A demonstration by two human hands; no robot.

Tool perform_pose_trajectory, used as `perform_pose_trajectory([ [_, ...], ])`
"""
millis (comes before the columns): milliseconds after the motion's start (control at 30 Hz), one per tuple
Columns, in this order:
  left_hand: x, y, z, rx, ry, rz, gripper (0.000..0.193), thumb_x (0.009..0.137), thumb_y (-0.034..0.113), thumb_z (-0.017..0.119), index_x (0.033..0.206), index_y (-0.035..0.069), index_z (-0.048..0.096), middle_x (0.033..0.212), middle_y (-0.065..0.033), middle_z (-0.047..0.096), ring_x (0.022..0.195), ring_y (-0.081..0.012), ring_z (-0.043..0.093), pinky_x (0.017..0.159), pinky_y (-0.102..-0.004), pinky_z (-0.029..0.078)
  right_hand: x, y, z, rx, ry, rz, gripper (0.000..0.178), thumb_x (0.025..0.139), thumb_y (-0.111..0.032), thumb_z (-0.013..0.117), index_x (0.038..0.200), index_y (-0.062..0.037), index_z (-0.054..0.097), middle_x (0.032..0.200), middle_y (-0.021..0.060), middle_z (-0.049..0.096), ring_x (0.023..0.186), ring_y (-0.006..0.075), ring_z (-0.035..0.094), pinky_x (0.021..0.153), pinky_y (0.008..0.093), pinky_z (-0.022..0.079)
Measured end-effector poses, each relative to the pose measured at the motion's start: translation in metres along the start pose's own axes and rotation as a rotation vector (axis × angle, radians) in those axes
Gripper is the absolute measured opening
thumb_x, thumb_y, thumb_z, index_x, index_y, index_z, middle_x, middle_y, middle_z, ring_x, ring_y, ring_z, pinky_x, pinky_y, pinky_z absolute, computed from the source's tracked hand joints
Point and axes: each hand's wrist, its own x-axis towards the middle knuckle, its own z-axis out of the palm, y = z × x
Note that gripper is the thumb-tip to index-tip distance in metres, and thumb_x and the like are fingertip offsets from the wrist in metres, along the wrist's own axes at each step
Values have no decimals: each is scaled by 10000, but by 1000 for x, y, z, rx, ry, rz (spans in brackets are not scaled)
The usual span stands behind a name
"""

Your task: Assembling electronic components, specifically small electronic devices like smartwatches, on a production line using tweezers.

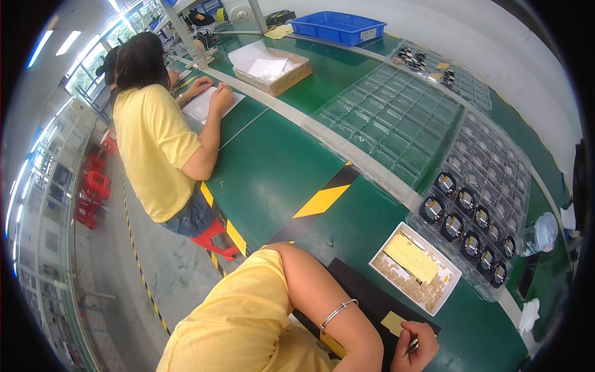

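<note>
My left arm, with a silver bracelet, reaches in from the lower left. My left hand (364, 348) runs off the lower edge, and its fingers do not show. My right hand (416, 348) is closed around a thin dark tool (410, 351), perhaps tweezers, mostly hidden by the fingers. Right by its fingertips lies a small yellow card (392, 323) on a black mat (353, 280). Just beyond the mat, a white box (379, 260) holds a yellow sheet (414, 257) and many small tan bits.
A clear compartment tray (480, 177) at right holds several round black parts (454, 227). Another clear tray (396, 111) lies farther off. A blue bin (338, 30) and a cardboard box of papers (282, 80) stand at the back. A seated co-worker (155, 142) handles white paper at left.
</note>
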Motion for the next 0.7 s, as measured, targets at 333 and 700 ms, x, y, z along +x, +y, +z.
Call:
perform_pose_trajectory([
  [333,-3,-6,3,1,-12,12,524,986,310,406,1225,-153,463,1342,-309,399,1193,-454,378,1004,-526,271,0,-5,-2,-28,-63,122,100,857,-16,593,938,-2,648,797,118,625,631,156,565,542,240,424],
  [700,-2,-8,5,-3,-29,23,519,989,304,398,1226,-154,463,1341,-310,399,1197,-452,377,1007,-523,270,1,-7,-2,-48,-59,68,97,849,-4,593,932,4,643,801,135,626,654,186,589,565,253,448],
])
